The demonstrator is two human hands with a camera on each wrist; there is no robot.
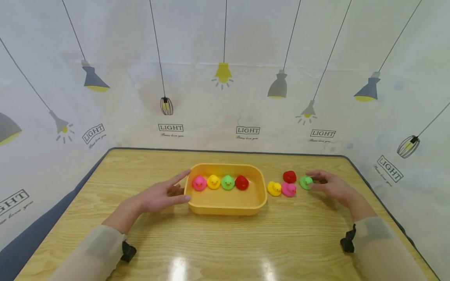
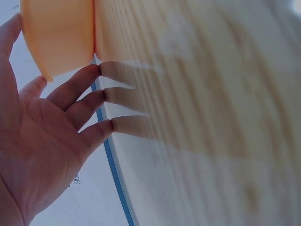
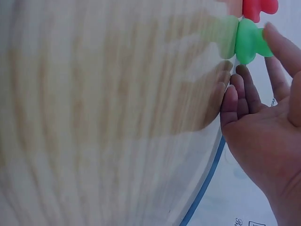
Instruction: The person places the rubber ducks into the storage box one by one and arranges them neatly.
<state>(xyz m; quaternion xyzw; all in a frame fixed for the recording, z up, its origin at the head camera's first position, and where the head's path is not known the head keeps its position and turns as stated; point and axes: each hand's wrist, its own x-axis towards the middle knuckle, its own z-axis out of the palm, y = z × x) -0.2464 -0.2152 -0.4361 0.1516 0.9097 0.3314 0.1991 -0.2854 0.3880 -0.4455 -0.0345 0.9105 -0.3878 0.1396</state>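
Note:
In the head view my left hand [image 1: 159,196] is at the left end of an orange-yellow plastic basin [image 1: 225,210], thumb and index finger touching its rim. The left wrist view shows its other fingers loosely bent, tips at the table. In the basin stand a pink rubber duck [image 1: 199,183], a yellow one, a green one and a red one, in a row. To the right, my right hand [image 1: 332,188] has thumb and fingers around a green rubber duck [image 3: 246,41] standing on the table. Its remaining fingertips rest on the wood.
Left of the held duck, a red rubber duck [image 1: 289,176], a pink rubber duck [image 1: 289,190] and a yellow rubber duck [image 1: 274,189] stand close together beside the basin. The wooden table [image 1: 225,246] ends at a lamp-patterned backdrop [image 1: 197,86] behind and at both sides.

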